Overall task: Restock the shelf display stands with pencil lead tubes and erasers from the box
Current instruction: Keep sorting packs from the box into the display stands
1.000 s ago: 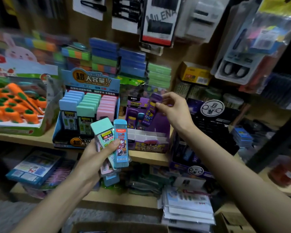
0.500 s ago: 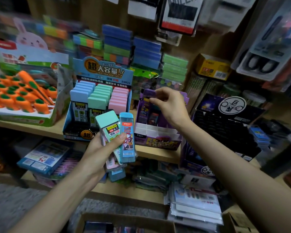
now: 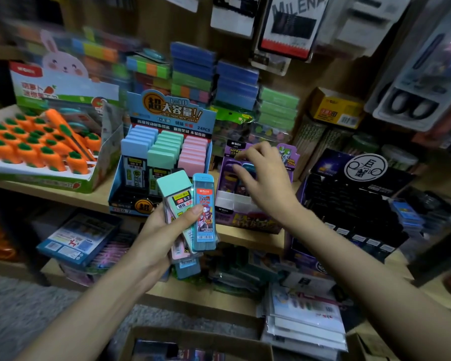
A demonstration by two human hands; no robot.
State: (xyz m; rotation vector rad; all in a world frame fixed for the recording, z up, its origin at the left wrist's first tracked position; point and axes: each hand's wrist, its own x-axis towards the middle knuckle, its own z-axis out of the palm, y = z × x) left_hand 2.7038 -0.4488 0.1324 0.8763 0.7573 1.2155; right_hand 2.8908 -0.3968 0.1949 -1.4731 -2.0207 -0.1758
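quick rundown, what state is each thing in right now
left hand, grips a fan of lead tubes
right hand, hovers over purple stand, holds nothing
purple stand, front slots empty, tubes at back
blue stand, holds upright blue, mint, pink tubes
cardboard box, open

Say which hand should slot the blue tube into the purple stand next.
Right, probably. The right hand is over the purple stand, near the blue tube; the left hand is busy gripping the whole bundle of tubes.
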